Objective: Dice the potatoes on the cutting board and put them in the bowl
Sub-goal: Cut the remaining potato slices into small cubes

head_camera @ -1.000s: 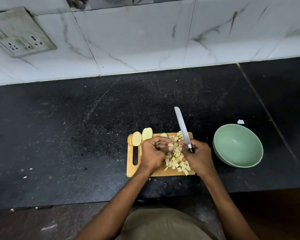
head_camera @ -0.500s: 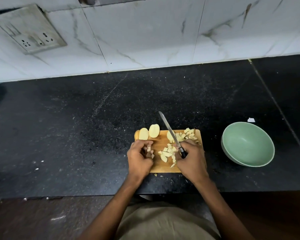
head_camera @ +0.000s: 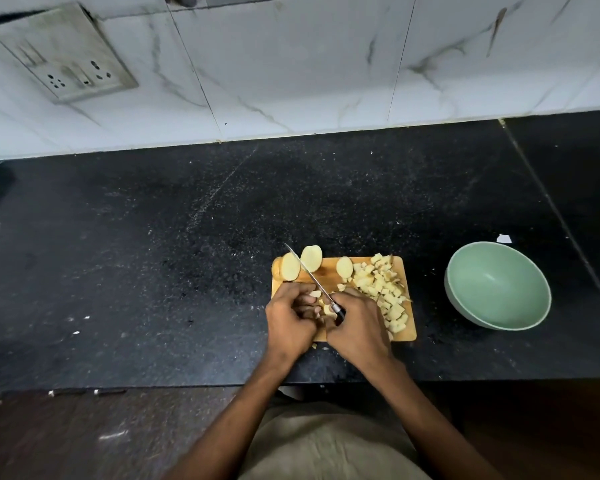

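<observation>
A small wooden cutting board (head_camera: 329,277) lies on the black counter. Potato slices (head_camera: 311,258) stand along its far left edge, and a heap of diced potato (head_camera: 381,289) covers its right side. My right hand (head_camera: 359,327) grips the handle of a knife (head_camera: 309,275), whose blade points up and to the left across the board. My left hand (head_camera: 290,318) sits at the board's near left with curled fingers on a few potato pieces next to the blade. The green bowl (head_camera: 499,323) stands to the right of the board with nothing visible inside.
The black stone counter (head_camera: 153,254) stretches wide to the left and behind the board. A white marble-tiled wall (head_camera: 291,64) with a socket plate (head_camera: 59,53) rises at the back. A white scrap (head_camera: 503,238) lies behind the bowl. The counter's front edge runs just below my hands.
The knife blade has swung from pointing straight away to leaning left over the potato slices. The diced pieces now lie heaped on the board's right side. Both hands have drawn together at the near left.
</observation>
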